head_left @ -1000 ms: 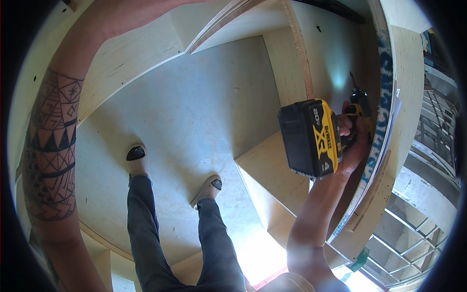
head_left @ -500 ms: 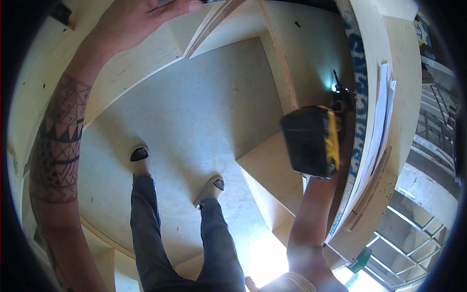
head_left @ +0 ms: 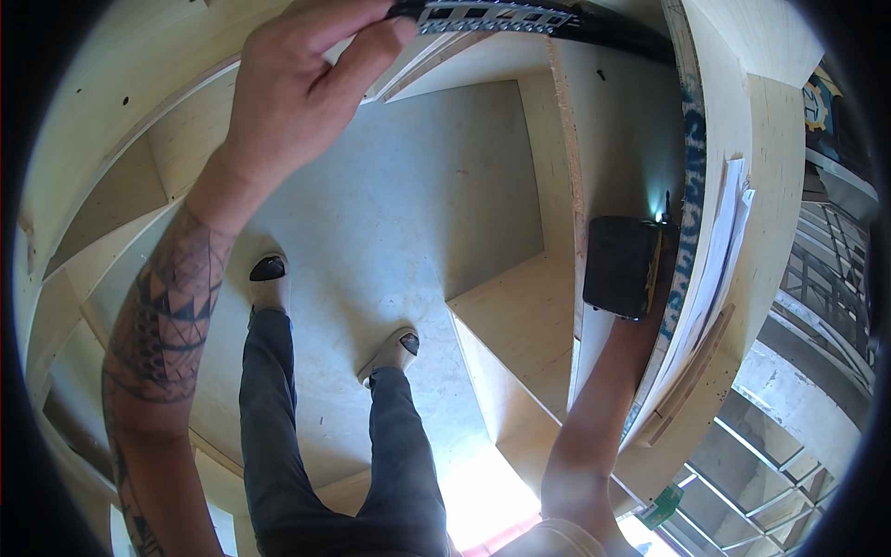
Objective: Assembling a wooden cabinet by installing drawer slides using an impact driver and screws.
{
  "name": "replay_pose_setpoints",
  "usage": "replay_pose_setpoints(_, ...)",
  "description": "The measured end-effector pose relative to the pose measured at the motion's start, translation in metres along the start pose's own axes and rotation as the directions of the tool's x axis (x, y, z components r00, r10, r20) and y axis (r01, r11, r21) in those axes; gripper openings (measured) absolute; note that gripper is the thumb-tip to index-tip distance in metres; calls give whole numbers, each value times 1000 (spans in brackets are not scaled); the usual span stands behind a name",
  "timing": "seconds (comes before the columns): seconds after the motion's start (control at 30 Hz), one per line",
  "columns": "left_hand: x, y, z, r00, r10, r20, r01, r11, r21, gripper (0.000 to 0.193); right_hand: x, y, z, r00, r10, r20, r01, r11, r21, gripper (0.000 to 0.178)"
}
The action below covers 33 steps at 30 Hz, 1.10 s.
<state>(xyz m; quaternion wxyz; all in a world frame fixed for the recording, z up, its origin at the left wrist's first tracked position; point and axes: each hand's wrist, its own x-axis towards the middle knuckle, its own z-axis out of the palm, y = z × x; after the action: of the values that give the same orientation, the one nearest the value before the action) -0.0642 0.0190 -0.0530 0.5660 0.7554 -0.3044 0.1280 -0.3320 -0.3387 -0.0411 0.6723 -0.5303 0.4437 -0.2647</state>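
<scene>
At the top, my left hand (head_left: 311, 88) pinches one end of a black drawer slide (head_left: 501, 17) between thumb and fingers. The slide's silver ball-bearing strip shows, and its far end reaches right to a wooden panel edge. My right hand (head_left: 663, 286) is closed round a cordless drill (head_left: 620, 267), and the drill's black battery hides most of the fingers. The drill's lamp shines on the wood beside its bit (head_left: 666, 200), which points away from me. Whether the bit touches anything, I cannot tell.
Plywood compartments surround me. A panel edge with blue markings (head_left: 691, 186) stands right of the drill, with white papers (head_left: 724, 241) and a thin wooden strip (head_left: 691, 371) beyond. A small dark screw-like piece (head_left: 600, 74) shows on the wood. Metal frames (head_left: 770, 483) are at far right.
My left hand has come right and nearer, bringing more of the drawer slide into view. The drill has moved down between the panels, its bit drawing nearer to me. The view has shifted slightly.
</scene>
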Motion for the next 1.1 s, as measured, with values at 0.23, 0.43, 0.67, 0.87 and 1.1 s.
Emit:
replay_pose_setpoints(0.23, -52, 34, -55, 978, -198, 62, 197, 980, 20, 19, -23, 1, -11, 947, -203, -250, 154, 967, -203, 29)
replay_pose_setpoints(0.43, -80, 59, -86, 951, -303, 69, 302, 953, 12, 23, -55, -11, -14, 808, -390, -442, 237, 902, -362, 27)
replay_pose_setpoints(0.67, -107, 73, -125, 900, -436, 14, 436, 900, 7, 23, -167, -22, 43, 690, -723, 28, 352, 302, -886, 14)
replay_pose_setpoints(0.87, -113, 72, -128, 840, -542, -1, 541, 838, -71, 21, -142, -47, 178, 744, -514, 427, 631, 332, -701, 20)
replay_pose_setpoints(1.1, -99, 60, -130, 859, -511, 21, 510, 854, -105, 22, 66, 3, 220, 475, -776, 415, 465, -179, -867, 33)
